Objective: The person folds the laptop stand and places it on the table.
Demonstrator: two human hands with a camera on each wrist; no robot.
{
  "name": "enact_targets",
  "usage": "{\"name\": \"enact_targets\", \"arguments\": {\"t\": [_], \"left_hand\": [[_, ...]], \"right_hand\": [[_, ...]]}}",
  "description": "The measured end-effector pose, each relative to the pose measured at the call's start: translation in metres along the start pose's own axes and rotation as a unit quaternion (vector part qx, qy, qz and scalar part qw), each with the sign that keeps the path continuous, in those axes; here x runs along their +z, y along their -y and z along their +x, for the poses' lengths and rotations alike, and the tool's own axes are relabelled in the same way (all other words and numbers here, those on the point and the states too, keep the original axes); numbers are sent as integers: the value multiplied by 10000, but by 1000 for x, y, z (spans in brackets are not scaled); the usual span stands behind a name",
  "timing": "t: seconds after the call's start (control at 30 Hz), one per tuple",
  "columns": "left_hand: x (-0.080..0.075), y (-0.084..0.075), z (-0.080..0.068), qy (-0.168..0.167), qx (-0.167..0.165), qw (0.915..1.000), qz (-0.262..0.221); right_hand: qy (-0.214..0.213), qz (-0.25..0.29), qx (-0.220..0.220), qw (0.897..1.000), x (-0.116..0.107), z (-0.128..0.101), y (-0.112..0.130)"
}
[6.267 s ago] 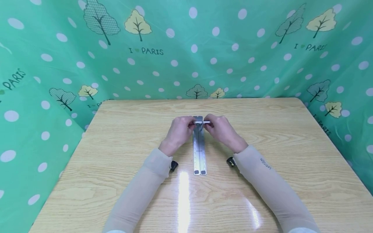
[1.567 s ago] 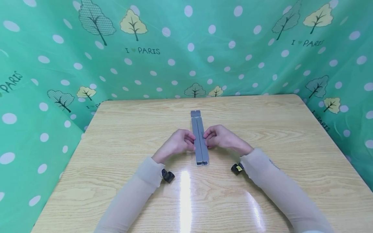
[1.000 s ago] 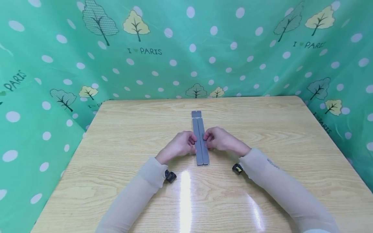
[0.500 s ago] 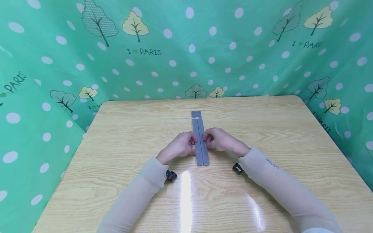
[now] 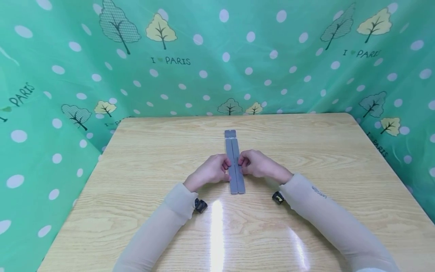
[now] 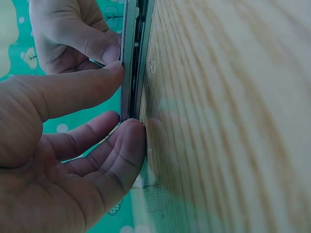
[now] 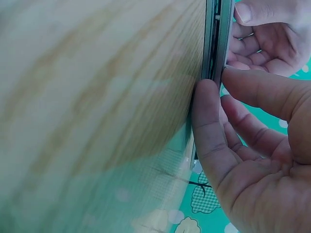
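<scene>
A grey metal folding laptop stand (image 5: 229,149) lies folded flat on the table, its two long bars side by side and running away from me. My left hand (image 5: 215,169) pinches its left edge near the middle, and in the left wrist view the thumb presses the upper face of the stand (image 6: 127,82) with fingertips at its lower edge. Across from it, my right hand (image 5: 257,164) pinches the right edge the same way. From the right wrist, the stand (image 7: 223,39) shows as thin stacked layers close against the tabletop.
The wooden table (image 5: 153,143) has a glossy top with bright reflections near me. Behind it and at both sides hangs a green dotted curtain (image 5: 204,87) with printed trees. Black wrist mounts (image 5: 201,206) stick out below the sleeves.
Earlier both hands were at the stand's far end, handling a raised piece, with slotted bars facing up. Later they gripped its middle, and the upper bars came down flush. The last second shows almost no movement.
</scene>
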State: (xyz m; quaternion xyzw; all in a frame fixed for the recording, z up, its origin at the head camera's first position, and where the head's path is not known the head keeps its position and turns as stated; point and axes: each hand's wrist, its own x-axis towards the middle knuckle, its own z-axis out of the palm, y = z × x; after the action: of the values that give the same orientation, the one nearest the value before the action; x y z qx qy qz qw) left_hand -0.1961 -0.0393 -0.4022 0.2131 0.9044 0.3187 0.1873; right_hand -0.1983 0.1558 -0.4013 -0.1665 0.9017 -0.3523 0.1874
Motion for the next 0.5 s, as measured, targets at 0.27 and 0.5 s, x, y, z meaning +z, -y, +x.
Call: {"name": "enact_targets", "arguments": {"t": [0.27, 0.5], "left_hand": [[0, -1, 0, 78, -14, 10000, 10], [-13, 4, -8, -167, 103, 9998, 96]], "right_hand": [[0, 54, -14, 10000, -1, -3, 0], [-176, -50, -111, 9998, -12, -11, 3]]}}
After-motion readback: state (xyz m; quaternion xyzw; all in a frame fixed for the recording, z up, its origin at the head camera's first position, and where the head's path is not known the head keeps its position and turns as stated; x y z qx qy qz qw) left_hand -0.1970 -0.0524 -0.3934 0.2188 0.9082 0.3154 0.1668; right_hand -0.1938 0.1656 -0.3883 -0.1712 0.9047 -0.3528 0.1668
